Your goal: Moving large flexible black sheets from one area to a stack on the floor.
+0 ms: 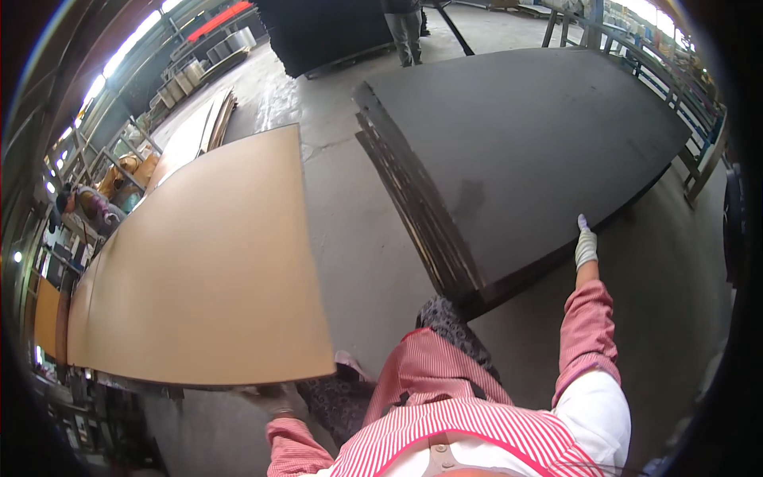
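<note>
- Stack of black sheets (413, 219) fills the right half of the head view, its layered left side uneven and its top sheet (540, 135) lying flat with a faint dark smudge.
- The right hand (586, 245), in a whitish glove, is at the near edge of that top sheet, one digit extended along the surface; whether the rest of the hand grips the edge, I cannot tell.
- A broad tan panel (203, 270) lies flat on the left, apart from the stack, with a strip of concrete floor (338, 262) between them.
- The left hand (284, 401) is at the tan panel's near edge, close to its right corner, partly covered and blurred; I cannot tell how its fingers are set.
- The person wears a red-and-white striped apron (445, 421), with red checked sleeves (588, 326) on the forearms.
- Beyond the stack stand another person's grey-trousered legs (406, 40), beside a large black pile (330, 32).
</note>
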Tool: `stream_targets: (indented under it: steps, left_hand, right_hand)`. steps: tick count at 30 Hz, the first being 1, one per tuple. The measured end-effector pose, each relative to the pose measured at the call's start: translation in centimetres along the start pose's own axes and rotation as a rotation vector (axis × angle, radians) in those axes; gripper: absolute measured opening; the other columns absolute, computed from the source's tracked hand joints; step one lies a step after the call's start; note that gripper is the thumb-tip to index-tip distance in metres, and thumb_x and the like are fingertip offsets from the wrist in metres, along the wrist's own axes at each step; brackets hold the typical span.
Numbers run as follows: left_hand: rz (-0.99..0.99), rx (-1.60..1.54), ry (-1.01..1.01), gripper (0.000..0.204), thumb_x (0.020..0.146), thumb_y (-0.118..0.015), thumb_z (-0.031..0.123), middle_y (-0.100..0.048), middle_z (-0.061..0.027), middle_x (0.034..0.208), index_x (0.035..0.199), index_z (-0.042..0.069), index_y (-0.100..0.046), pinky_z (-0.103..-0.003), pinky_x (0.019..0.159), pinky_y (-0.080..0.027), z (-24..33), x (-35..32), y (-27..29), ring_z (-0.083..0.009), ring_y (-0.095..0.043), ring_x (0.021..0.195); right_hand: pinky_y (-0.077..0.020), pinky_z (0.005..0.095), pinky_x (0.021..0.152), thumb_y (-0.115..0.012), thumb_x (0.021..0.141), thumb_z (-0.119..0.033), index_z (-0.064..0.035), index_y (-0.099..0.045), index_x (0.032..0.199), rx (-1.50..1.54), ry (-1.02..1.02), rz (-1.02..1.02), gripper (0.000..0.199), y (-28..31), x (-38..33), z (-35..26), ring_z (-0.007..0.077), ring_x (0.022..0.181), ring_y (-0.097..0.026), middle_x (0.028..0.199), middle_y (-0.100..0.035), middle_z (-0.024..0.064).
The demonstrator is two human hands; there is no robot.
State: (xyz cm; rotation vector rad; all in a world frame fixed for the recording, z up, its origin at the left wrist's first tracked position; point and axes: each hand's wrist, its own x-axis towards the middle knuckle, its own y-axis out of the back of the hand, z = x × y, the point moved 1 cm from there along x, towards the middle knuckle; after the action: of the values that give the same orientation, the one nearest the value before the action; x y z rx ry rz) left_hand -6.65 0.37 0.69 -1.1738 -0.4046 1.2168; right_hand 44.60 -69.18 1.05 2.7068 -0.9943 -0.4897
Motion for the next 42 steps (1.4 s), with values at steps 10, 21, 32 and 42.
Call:
stream_targets:
  steps: [10,21,32,42]
  left_hand:
    - [-0.065,1.197,-0.249,0.051,0.087,-0.055,0.040,-0.063,-0.0085,0.106,0.116,-0.002,-0.057,-0.032,0.078,-0.046,7.6,4.4,3.1,-0.0188,-0.056,0.090]
    - [-0.194,0.759,0.288,0.038,0.091,-0.048,0.034,-0.059,-0.0124,0.093,0.112,0.003,-0.055,-0.041,0.075,-0.043,-10.0,-8.0,3.7,-0.0253,-0.053,0.079]
    - [-0.656,-0.102,-0.164,0.049,0.088,-0.048,0.048,-0.056,-0.0058,0.110,0.120,0.010,-0.051,-0.047,0.099,-0.034,10.9,9.6,-20.7,-0.0261,-0.049,0.109]
    - [-1.991,0.229,0.260,0.044,0.094,-0.040,0.030,-0.050,-0.0118,0.129,0.132,0.008,-0.042,-0.046,0.102,-0.034,-8.0,-14.9,-60.2,-0.0282,-0.045,0.120]
  right_hand:
    - [-0.0381,0.0399,0.097,-0.062,0.083,-0.034,-0.0002,-0.035,0.133,-0.325,1.236,-0.488,0.066,-10.3,-38.4,-10.1,0.0364,0.111,-0.050,0.125,-0.049,0.0225]
    - [-0.0307,0.0489,0.102,-0.061,0.077,-0.032,-0.0003,-0.031,0.136,-0.539,1.885,-1.249,0.073,-17.3,-75.6,3.3,0.0405,0.125,-0.037,0.134,-0.035,0.0293]
    - [-0.0463,0.0349,0.042,-0.059,0.083,-0.018,-0.0074,-0.056,0.104,-0.110,1.901,-0.799,0.024,-5.5,-49.0,-20.7,0.0258,0.049,-0.058,0.062,-0.056,0.0108]
    - [-0.0495,0.0272,0.070,-0.067,0.079,-0.016,-0.0045,-0.066,0.099,0.107,1.113,-0.294,0.022,11.7,-30.1,-12.5,0.0179,0.077,-0.062,0.089,-0.066,0.0072]
